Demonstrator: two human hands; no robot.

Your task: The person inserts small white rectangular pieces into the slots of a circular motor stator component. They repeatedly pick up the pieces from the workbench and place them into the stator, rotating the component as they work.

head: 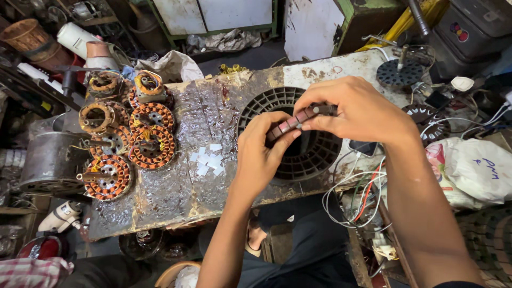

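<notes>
My left hand (261, 152) and my right hand (354, 109) together grip a small dark ring-shaped part (298, 117) with reddish-brown segments, holding it above a round black slotted fan grille (314, 160) set in the worn metal worktable (176, 186). The left fingers pinch the part's lower left end. The right fingers close over its upper right end. Most of the part is hidden by my fingers.
Several copper-wound motor stators (152, 146) lie stacked at the table's left. Small white paper pieces (209, 160) lie mid-table. Loose wires (357, 197) hang at the right edge, next to a white plastic bag (474, 168). A black perforated disc (400, 72) stands at the far right.
</notes>
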